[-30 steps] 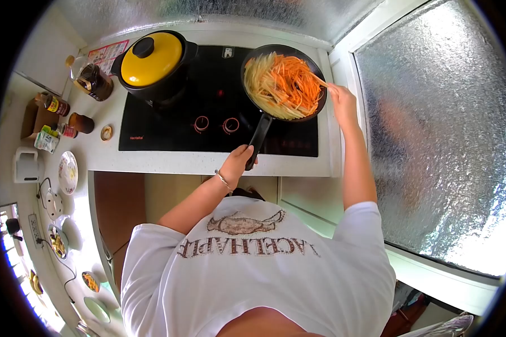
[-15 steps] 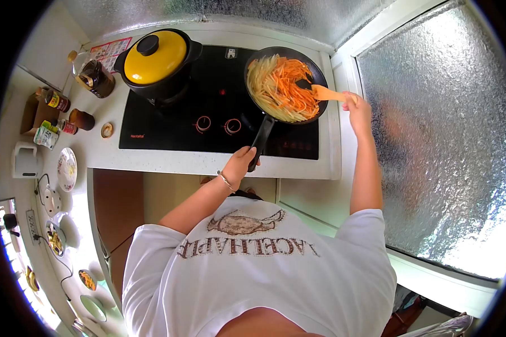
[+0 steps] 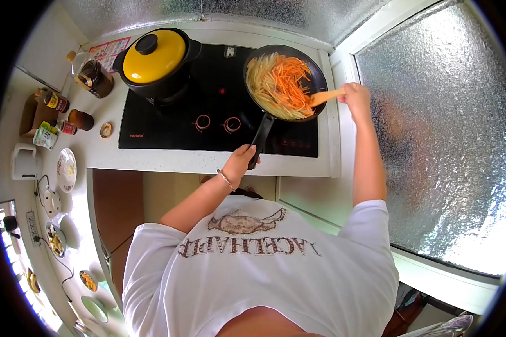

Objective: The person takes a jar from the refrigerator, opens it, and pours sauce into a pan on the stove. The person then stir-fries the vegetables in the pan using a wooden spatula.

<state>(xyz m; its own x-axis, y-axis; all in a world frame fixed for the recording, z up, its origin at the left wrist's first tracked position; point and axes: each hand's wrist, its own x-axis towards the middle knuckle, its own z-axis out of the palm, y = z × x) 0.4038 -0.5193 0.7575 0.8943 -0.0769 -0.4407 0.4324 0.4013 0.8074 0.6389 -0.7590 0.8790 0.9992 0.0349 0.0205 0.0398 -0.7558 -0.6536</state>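
Note:
A black frying pan (image 3: pixel 317 70) rests on the right side of the cooktop. Inside it lie orange carrot shreds (image 3: pixel 291 84) and, toward the left, pale yellowish shreds (image 3: pixel 258 78) that look like potato. My left hand (image 3: pixel 240 162) is closed around the pan's black handle (image 3: pixel 261 137). With my right hand (image 3: pixel 356 98) I grip a wooden spatula (image 3: pixel 327 96) by its handle. The spatula's blade touches the carrot shreds near the pan's right wall, and part of its edge is hidden among them.
A black pot with a yellow lid (image 3: pixel 154 56) stands left on the black cooktop (image 3: pixel 180 132). Bottles, including one with dark liquid (image 3: pixel 95 78), jars and a floral plate (image 3: pixel 67 170) line the left counter. A textured glass panel (image 3: pixel 433 140) rises close to my right arm.
My right hand and the spatula have shifted slightly up, and the blade now sits lower at the pan's right side. The carrot shreds are gathered more toward the middle. My left hand stays put.

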